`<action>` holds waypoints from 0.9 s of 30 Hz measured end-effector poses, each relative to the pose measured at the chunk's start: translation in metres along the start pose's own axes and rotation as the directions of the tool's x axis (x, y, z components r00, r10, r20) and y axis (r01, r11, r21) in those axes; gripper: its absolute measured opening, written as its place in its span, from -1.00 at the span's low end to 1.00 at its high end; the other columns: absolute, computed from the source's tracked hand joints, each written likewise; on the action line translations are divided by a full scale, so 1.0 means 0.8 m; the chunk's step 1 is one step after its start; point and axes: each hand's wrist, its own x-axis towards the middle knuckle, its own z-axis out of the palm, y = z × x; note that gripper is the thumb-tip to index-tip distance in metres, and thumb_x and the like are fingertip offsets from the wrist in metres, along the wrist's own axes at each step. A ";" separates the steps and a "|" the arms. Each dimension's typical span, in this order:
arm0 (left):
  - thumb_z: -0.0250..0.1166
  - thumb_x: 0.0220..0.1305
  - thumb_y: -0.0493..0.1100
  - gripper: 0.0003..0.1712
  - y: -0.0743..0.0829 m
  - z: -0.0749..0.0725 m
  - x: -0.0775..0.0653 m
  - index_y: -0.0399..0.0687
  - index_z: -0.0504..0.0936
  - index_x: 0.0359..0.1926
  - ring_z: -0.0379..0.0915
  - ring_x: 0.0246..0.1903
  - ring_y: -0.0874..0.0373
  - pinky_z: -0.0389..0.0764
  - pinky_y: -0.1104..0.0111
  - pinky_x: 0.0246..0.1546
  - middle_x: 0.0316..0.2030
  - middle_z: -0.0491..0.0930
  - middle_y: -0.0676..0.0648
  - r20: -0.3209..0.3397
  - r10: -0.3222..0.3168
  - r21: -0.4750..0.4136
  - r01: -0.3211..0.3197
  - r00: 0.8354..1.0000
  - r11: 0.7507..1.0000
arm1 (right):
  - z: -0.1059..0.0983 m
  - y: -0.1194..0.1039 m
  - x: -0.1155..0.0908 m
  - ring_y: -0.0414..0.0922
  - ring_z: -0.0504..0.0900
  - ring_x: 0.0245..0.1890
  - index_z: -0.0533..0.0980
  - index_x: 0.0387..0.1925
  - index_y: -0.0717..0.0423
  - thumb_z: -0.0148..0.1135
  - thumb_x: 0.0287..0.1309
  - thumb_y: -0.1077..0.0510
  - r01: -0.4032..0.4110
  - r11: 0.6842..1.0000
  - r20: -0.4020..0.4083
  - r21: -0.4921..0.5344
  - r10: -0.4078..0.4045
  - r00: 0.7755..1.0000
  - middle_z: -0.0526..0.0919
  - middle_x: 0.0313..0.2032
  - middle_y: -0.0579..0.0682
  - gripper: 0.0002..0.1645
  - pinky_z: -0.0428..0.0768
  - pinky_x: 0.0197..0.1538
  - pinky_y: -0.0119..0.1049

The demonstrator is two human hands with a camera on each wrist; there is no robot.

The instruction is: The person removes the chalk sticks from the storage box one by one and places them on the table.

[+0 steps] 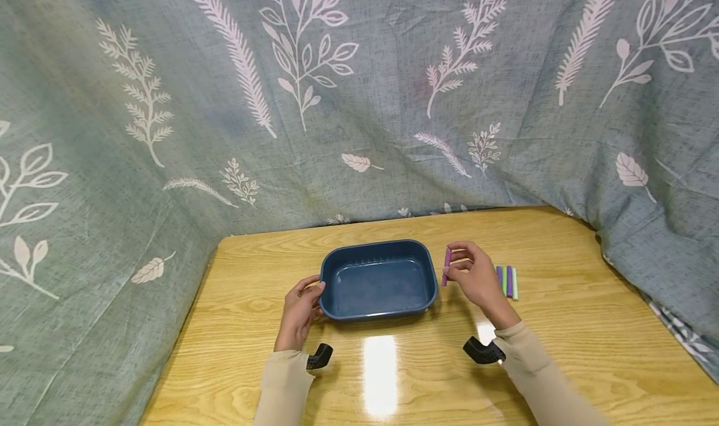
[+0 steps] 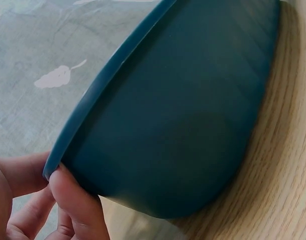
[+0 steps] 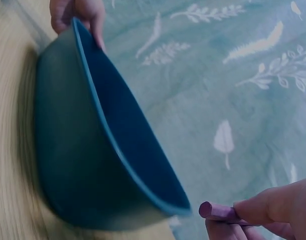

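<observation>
A dark blue rectangular plastic tub (image 1: 379,287) stands upright on the table with nothing inside. My left hand (image 1: 299,310) pinches its rim at the left end; the left wrist view shows thumb and finger on either side of the tub's lip (image 2: 92,95). To the right of the tub, my right hand (image 1: 476,280) holds a purple chalk stick (image 1: 447,257) between thumb and fingertips. In the right wrist view the round end of the chalk stick (image 3: 208,209) points toward the tub's near rim, a small gap apart.
Several purple and green chalk sticks (image 1: 509,282) lie side by side to the right, partly behind my right hand. The wooden table (image 1: 264,257) runs back to a grey-green leaf-print curtain (image 1: 387,101), which also hangs along both sides.
</observation>
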 end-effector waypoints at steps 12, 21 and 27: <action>0.31 0.52 -0.23 -0.57 0.000 0.000 0.001 -0.27 0.55 0.31 0.56 -0.45 0.25 0.55 0.47 -0.55 -0.30 0.62 0.02 0.008 0.000 -0.012 0.000 1.000 1.000 | -0.059 0.025 -0.009 -0.38 0.62 -0.22 0.36 0.39 0.32 0.25 0.43 0.40 -0.023 0.997 -0.046 -0.078 0.019 0.999 0.53 0.12 0.35 -0.44 0.67 -0.29 -0.20; 0.32 0.52 -0.23 -0.59 -0.001 0.000 0.001 -0.25 0.56 0.30 0.55 -0.43 0.25 0.54 0.47 -0.53 -0.30 0.61 0.02 0.009 -0.006 0.003 0.006 1.000 1.000 | -0.087 0.047 -0.015 -0.45 0.56 -0.23 0.33 0.41 0.37 0.26 0.43 0.38 -0.065 0.987 -0.084 -0.144 0.054 0.995 0.53 0.14 0.37 -0.40 0.68 -0.20 -0.30; 0.32 0.52 -0.22 -0.57 0.001 0.000 0.000 -0.24 0.55 0.31 0.56 -0.43 0.25 0.54 0.46 -0.53 -0.28 0.63 0.02 0.011 -0.009 0.001 0.009 1.000 1.000 | -0.105 0.062 -0.017 -0.49 0.55 -0.27 0.33 0.41 0.39 0.25 0.42 0.37 -0.090 0.979 -0.111 -0.185 0.070 0.991 0.53 0.14 0.41 -0.40 0.69 -0.21 -0.35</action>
